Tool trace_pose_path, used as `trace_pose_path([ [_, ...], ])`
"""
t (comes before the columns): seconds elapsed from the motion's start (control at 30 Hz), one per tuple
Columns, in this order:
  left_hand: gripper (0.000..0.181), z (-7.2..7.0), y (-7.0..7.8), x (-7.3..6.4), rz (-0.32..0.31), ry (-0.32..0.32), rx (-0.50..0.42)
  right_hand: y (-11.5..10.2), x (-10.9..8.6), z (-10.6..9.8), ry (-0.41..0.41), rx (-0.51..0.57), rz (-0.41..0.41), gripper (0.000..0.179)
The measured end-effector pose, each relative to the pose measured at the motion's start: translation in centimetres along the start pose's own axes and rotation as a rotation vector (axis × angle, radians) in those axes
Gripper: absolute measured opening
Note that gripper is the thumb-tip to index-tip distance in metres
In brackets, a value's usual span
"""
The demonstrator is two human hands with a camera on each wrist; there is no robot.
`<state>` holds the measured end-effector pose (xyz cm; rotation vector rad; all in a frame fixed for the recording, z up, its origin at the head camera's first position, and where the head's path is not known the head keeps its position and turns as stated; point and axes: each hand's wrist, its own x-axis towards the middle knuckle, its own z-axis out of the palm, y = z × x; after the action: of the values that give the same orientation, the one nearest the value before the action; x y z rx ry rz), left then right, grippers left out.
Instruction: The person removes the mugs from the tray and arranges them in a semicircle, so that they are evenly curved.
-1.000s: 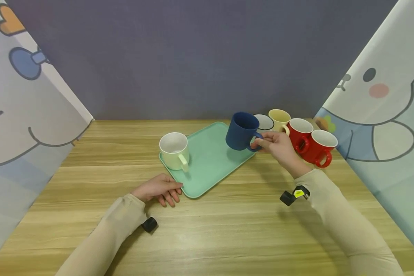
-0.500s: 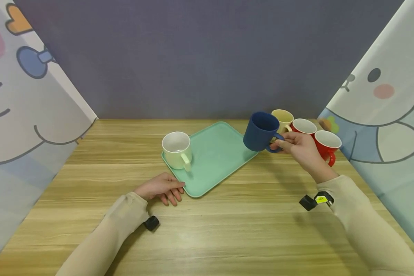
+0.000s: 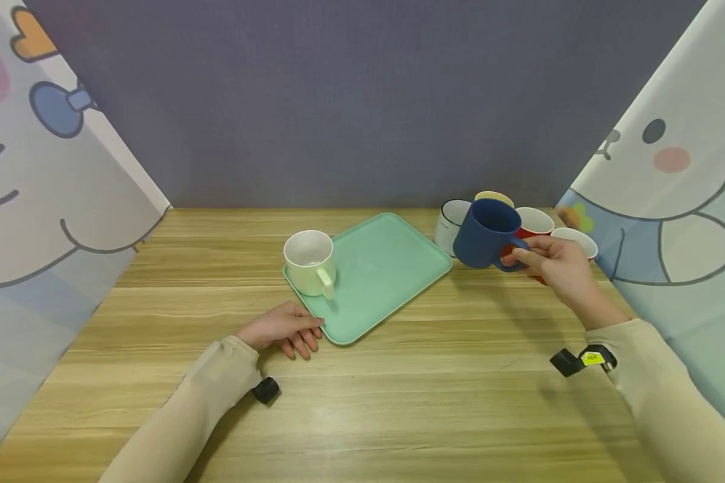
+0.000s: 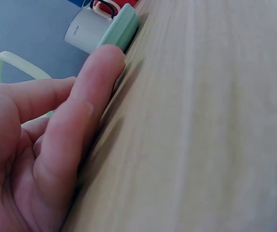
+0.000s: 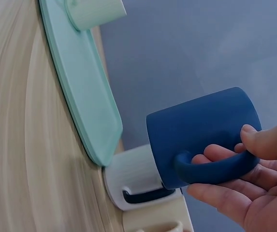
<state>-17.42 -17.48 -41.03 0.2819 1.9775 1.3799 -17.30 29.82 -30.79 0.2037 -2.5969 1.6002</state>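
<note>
My right hand [image 3: 558, 268] grips the handle of a dark blue mug [image 3: 483, 236], which hangs slightly tilted above the table, right of the green tray [image 3: 374, 282]. In the right wrist view, fingers pass through the blue mug's [image 5: 201, 130] handle and the thumb presses on top. My left hand [image 3: 280, 329] lies by the tray's near left corner, its thumb touching the rim and its other fingers loosely bent. The left wrist view shows those relaxed fingers [image 4: 99, 72] just over the wood. A pale green mug [image 3: 307, 268] stands upright at the tray's left end.
Beyond the tray's right end stands a white mug [image 3: 447, 231] with a dark rim. A yellow mug [image 3: 494, 196] and two red mugs, the nearer left one [image 3: 534, 221] among them, are partly hidden behind the blue mug and right hand. A grey wall [image 3: 362, 100] closes the back.
My right hand has carried the blue mug rightward, from above the tray's right end to in front of the yellow and red mugs. The left hand stays in place.
</note>
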Motion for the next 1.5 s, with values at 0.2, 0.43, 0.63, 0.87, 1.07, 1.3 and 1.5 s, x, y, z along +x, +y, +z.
trace_pose_path([
  [0.2, 0.035, -0.1, -0.1, -0.1, 0.000, 0.003, -0.009, 0.0, -0.9, -1.3, 0.040, 0.031, 0.009, 0.024],
  [0.43, 0.035, -0.2, -0.2, -0.2, -0.008, 0.000, -0.007, 0.7, -1.7, -2.8, 0.109, -0.085, 0.053, 0.014],
  [0.63, 0.034, 0.0, 0.1, -0.1, -0.006, 0.006, 0.000, 1.5, -2.5, -4.4, 0.117, -0.013, 0.049, 0.011],
  [0.87, 0.034, 0.0, 0.2, -0.1, 0.000, -0.002, -0.003, 1.9, -3.8, -6.0, 0.169, 0.079, 0.065, 0.014],
  [1.07, 0.034, 0.0, 0.1, 0.0, -0.012, 0.003, -0.005, 2.5, -4.7, -7.0, 0.223, 0.213, 0.048, 0.010],
  [1.3, 0.034, -0.2, 0.1, 0.0, -0.007, -0.009, -0.010, 2.9, -5.5, -7.9, 0.296, 0.100, 0.072, 0.021],
  [1.5, 0.034, -0.1, 0.1, 0.0, -0.010, -0.005, -0.017, 3.6, -6.4, -8.6, 0.334, 0.158, 0.082, 0.015],
])
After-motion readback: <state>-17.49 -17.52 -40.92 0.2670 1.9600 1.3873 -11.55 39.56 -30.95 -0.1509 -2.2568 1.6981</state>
